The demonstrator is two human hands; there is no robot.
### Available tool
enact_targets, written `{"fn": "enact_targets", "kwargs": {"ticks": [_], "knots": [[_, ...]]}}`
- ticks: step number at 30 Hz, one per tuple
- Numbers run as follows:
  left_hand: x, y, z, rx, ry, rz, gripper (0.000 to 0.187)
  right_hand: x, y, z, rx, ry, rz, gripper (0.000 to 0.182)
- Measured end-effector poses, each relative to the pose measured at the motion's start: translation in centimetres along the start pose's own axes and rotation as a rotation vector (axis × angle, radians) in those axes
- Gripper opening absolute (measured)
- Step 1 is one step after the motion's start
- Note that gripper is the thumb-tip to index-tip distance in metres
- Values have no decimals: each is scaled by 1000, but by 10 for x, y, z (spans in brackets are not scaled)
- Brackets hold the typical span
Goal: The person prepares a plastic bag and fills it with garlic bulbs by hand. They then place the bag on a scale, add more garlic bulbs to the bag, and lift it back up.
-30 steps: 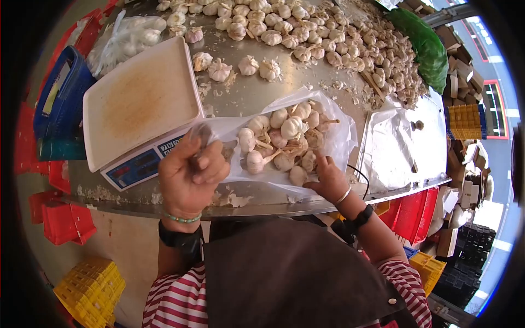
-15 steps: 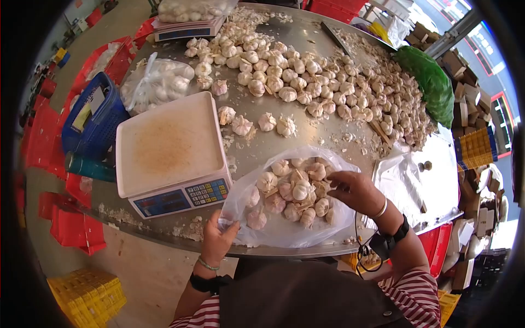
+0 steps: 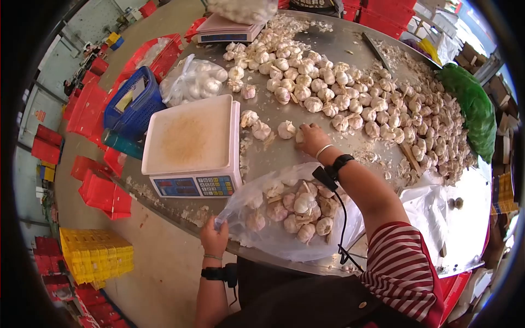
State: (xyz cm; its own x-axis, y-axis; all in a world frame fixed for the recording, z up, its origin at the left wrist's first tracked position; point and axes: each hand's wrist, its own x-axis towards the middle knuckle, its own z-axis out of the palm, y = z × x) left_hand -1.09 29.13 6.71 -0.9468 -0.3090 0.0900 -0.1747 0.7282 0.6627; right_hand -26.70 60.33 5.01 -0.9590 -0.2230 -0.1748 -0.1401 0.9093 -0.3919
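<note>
My left hand [image 3: 214, 236] pinches the left edge of a clear plastic bag [image 3: 273, 247] at the table's front. Inside the open-mouthed bag lie several garlic bulbs [image 3: 304, 203], some with dry stems. My right hand [image 3: 314, 141] reaches past the bag and has its fingers closed around a garlic bulb [image 3: 299, 136], mostly hidden by them. Just left of it sits a loose garlic bulb [image 3: 286, 129], with two others beside the scale. To the left stands a digital scale [image 3: 191, 145] with a stained, bare pan.
A long heap of garlic [image 3: 377, 104] spreads across the metal table [image 3: 262, 158]. Behind the scale are a tied bag of garlic [image 3: 194, 81] and a blue basket [image 3: 134, 104]. A second scale [image 3: 229, 30] stands farther back; a green net sack [image 3: 467, 109] lies right.
My right hand has moved from above the bag, forward and left, to a loose bulb. My left hand keeps hold of the bag's edge. The view has shifted.
</note>
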Motion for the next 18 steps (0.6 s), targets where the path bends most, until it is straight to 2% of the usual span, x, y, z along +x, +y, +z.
{"fn": "enact_targets", "kwargs": {"ticks": [4,6,7,9,10,12,13,14,16,18], "knots": [[1,-5,4,38,3,-9,17,-9,15,-13,106,87,-12,50],[3,-3,3,14,-9,-41,18,-28,28,-25,689,-19,55,44],[2,-3,3,-12,-18,-74,18,-42,34,-28,689,-19,66,44],[2,-5,4,9,-23,-75,19,-75,43,-34,1797,-353,122,46],[4,-6,5,34,-16,-77,19,-88,42,-41,1801,-339,124,46],[4,-9,5,22,-17,-70,19,-113,37,-50,2127,-430,67,55],[3,-9,5,9,-8,-71,19,-122,37,-51,2199,-450,70,66],[3,-9,5,-5,5,-73,19,-127,37,-51,2201,-448,69,66],[2,-9,6,-4,17,-47,19,-137,33,-49,2271,-439,111,77],[3,-7,7,-52,2,-59,18,-144,36,-42,2354,-559,6,64]]}}
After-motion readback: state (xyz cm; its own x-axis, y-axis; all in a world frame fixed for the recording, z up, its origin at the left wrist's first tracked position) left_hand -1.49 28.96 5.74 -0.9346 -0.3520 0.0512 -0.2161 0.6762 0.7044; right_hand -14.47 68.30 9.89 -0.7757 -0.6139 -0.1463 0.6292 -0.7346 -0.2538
